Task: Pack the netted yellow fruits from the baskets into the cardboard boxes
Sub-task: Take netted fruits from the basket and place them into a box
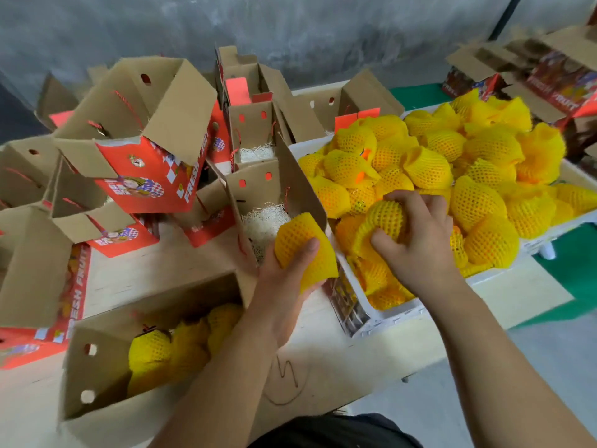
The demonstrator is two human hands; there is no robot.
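Note:
My left hand [284,286] grips a netted yellow fruit [303,250] just above the table, between the white basket [371,318] and the open cardboard box [97,376] at the near left. That box holds several netted fruits [181,347]. My right hand [416,240] curls round another netted fruit [386,218] at the near corner of the basket, which is heaped with many more netted fruits [478,169].
An open box with white shredded filling [265,221] stands right behind my left hand. Several empty red-and-brown "Fresh Fruit" boxes [142,137] crowd the table's left and back. More boxes [555,72] sit at the far right. The table's near edge [371,376] runs below my arms.

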